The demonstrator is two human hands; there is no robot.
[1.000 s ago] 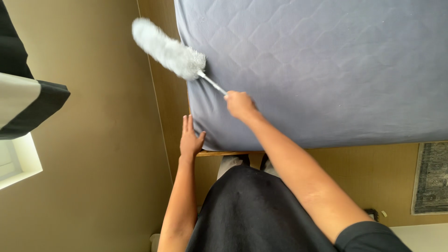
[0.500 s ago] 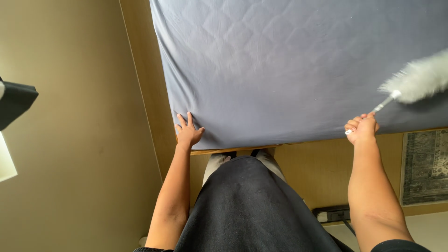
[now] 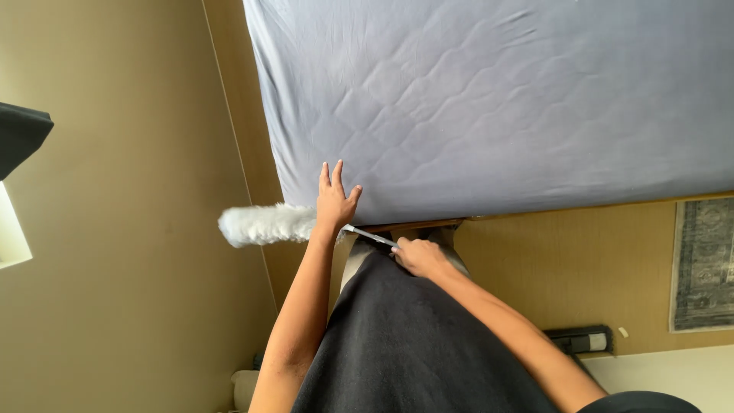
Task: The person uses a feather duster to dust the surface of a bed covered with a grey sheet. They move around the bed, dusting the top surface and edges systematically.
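The duster (image 3: 264,224) could be knocked against the left forearm or snagged at the bed's near-left corner, since its thin handle is passed just behind the left wrist and its fluffy head hangs off the mattress (image 3: 497,99) edge, over the tan floor (image 3: 115,268); a loose grip on so slender a handle might also let it twist or slip out (a judgement only). The handle is clenched in the right hand (image 3: 417,256), close to the body at the bed's near edge. The left hand (image 3: 335,200) is laid flat on the mattress by that corner, its fingers (image 3: 330,174) released and spread, nothing being grasped. The duster is seen as a long, white, feathery plume on a pale, narrow stick, lying roughly level and pointing away from the bed's left side. The mattress is covered in a grey-blue quilted sheet with soft wrinkles. A dark patterned rug (image 3: 703,264) is visible well apart, beyond the wooden bed frame.
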